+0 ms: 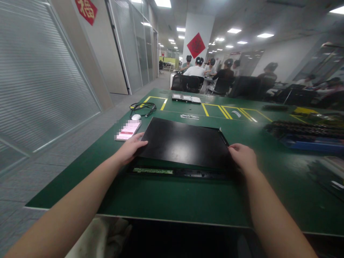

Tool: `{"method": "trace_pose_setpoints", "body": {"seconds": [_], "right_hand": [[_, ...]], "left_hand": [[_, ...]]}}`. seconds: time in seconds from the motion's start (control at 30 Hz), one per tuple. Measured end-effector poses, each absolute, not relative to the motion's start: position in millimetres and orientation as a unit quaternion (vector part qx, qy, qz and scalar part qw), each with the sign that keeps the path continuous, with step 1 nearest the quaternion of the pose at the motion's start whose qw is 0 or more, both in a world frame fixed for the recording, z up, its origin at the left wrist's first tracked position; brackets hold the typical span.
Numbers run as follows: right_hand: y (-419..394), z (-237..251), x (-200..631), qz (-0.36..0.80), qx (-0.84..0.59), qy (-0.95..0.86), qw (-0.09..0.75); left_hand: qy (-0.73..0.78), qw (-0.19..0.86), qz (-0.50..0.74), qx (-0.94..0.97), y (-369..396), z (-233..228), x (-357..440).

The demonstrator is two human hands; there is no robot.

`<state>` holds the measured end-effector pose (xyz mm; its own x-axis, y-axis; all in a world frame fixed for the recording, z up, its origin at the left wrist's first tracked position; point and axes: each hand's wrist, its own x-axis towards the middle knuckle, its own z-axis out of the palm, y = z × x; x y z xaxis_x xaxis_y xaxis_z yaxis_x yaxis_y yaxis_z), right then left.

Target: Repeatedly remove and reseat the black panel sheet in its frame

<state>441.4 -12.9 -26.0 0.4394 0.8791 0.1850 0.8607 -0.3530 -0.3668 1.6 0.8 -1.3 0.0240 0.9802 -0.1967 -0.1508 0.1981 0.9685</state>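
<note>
A flat black cover panel (185, 143) lies over a black chassis on the green table (161, 197). Its near edge is raised a little, and a green circuit board strip (153, 171) shows in the gap below. My left hand (130, 148) grips the panel's near left corner. My right hand (243, 156) grips the near right corner. Both forearms reach in from the bottom of the view.
A phone (128, 129) with a pink screen lies left of the panel, with a white mouse (136, 116) and a coiled cable (143, 106) behind it. An open device (186, 98) sits farther back. Trays of parts (303, 132) stand at the right. Several people sit at desks beyond.
</note>
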Motion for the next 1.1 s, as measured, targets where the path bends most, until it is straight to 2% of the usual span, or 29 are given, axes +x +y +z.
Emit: {"method": "trace_pose_setpoints", "body": {"seconds": [1.1], "right_hand": [[-12.5, -26.7, 444.0, 0.041, -0.829, -0.512, 0.223]], "left_hand": [[0.501, 0.597, 0.478, 0.405, 2.6, -2.0, -1.5]]}}
